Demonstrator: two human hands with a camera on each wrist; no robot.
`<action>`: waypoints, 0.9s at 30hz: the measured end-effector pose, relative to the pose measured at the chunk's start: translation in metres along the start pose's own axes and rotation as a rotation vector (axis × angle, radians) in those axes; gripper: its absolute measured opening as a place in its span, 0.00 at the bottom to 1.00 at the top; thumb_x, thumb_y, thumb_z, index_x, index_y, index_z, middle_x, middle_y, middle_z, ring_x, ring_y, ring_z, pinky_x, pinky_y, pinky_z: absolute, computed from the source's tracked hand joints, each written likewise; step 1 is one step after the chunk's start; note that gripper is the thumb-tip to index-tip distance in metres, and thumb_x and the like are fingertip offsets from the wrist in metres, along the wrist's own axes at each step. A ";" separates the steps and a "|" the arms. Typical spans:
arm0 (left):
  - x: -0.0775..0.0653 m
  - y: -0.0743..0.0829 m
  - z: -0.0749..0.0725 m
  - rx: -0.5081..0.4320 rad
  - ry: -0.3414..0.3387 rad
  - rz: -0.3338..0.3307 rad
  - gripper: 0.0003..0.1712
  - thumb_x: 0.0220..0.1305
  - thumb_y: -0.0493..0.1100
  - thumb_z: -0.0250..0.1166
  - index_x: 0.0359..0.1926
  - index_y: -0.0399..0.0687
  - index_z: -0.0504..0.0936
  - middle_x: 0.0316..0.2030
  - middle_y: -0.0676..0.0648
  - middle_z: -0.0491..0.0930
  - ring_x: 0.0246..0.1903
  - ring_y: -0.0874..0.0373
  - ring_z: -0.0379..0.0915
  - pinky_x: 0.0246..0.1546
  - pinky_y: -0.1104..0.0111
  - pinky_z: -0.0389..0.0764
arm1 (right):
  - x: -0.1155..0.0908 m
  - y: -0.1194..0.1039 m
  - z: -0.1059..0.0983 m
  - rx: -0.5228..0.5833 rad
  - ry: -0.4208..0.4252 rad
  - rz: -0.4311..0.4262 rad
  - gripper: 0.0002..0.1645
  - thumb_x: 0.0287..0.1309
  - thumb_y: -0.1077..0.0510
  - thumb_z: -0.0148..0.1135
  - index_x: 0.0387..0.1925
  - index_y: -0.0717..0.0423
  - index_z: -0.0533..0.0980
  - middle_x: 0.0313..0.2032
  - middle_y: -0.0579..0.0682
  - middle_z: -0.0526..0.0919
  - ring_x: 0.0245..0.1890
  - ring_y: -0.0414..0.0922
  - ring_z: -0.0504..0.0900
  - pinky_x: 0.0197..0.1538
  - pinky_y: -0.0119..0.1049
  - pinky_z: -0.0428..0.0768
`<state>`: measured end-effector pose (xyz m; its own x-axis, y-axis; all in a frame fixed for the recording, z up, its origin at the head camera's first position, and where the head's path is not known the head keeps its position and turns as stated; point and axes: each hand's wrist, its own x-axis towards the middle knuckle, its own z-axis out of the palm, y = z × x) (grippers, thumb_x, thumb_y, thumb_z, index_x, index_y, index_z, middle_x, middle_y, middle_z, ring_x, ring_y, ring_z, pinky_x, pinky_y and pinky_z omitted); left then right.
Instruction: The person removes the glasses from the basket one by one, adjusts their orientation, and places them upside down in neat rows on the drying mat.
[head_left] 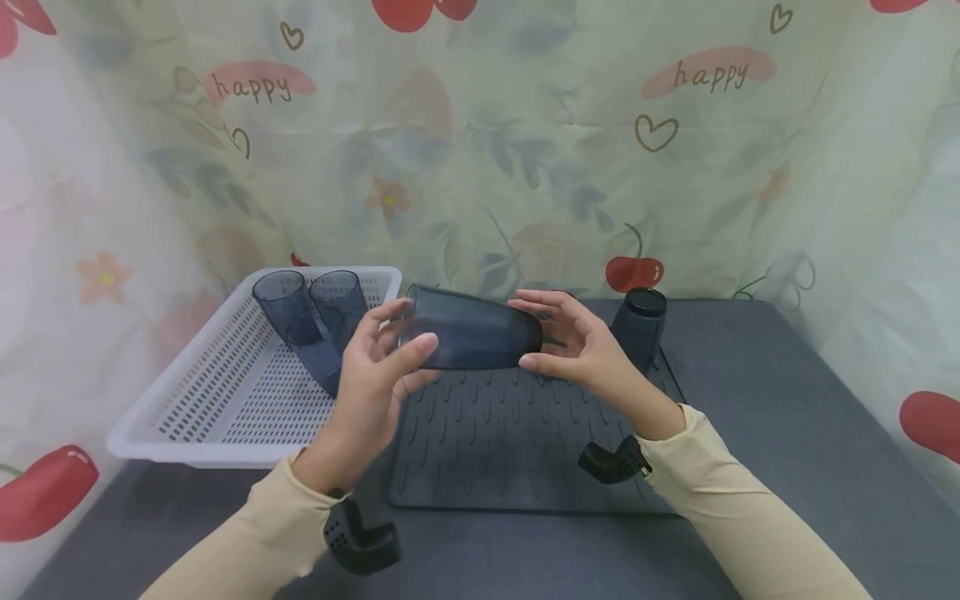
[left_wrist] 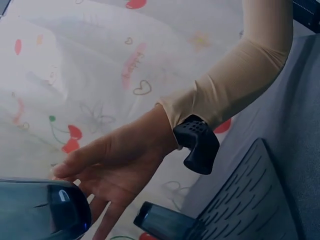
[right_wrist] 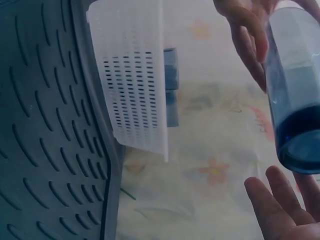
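Note:
A blue tinted drinking glass (head_left: 476,329) lies nearly sideways in the air above the ribbed mat, its mouth to the left and its darker base to the right. My left hand (head_left: 371,362) grips it near the mouth, thumb in front and fingers behind. Around the base, my right hand (head_left: 588,346) has its thumb and fingers spread; in the right wrist view its fingers (right_wrist: 272,200) are loosely extended just below the base. Another glass (head_left: 639,329) stands upside down on the mat beyond the right wrist.
The white perforated basket (head_left: 172,454) at the left holds two more blue glasses (head_left: 281,296), leaning with mouths up. A dark ribbed drying mat (head_left: 487,467) lies on the grey tabletop (head_left: 765,450). A printed curtain (head_left: 480,158) closes off the back and sides.

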<state>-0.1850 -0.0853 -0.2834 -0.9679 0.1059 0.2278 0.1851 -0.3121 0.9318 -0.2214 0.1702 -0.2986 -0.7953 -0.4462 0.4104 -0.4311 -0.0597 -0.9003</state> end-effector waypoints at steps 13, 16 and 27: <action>-0.002 -0.009 0.004 0.008 -0.022 -0.037 0.35 0.59 0.35 0.58 0.67 0.43 0.59 0.66 0.42 0.61 0.59 0.46 0.66 0.42 0.62 0.84 | -0.006 0.011 0.011 0.058 -0.041 0.017 0.44 0.51 0.66 0.71 0.68 0.52 0.63 0.65 0.52 0.67 0.58 0.45 0.75 0.49 0.36 0.83; -0.001 -0.010 0.003 0.019 -0.037 -0.041 0.35 0.59 0.36 0.59 0.68 0.44 0.59 0.66 0.42 0.60 0.59 0.46 0.67 0.43 0.61 0.83 | -0.007 0.012 0.012 0.059 -0.019 0.013 0.44 0.50 0.66 0.72 0.67 0.52 0.64 0.64 0.50 0.69 0.57 0.44 0.76 0.48 0.36 0.83; 0.003 -0.007 -0.008 0.069 -0.192 -0.129 0.41 0.59 0.37 0.63 0.70 0.41 0.53 0.71 0.39 0.53 0.65 0.41 0.61 0.48 0.62 0.81 | -0.011 0.011 0.010 0.004 0.038 0.016 0.44 0.43 0.68 0.76 0.64 0.55 0.68 0.60 0.47 0.73 0.55 0.43 0.78 0.51 0.36 0.82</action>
<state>-0.1910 -0.0903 -0.2913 -0.9354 0.3207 0.1489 0.0793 -0.2200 0.9723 -0.2127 0.1654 -0.3146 -0.8178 -0.4127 0.4012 -0.4167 -0.0564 -0.9073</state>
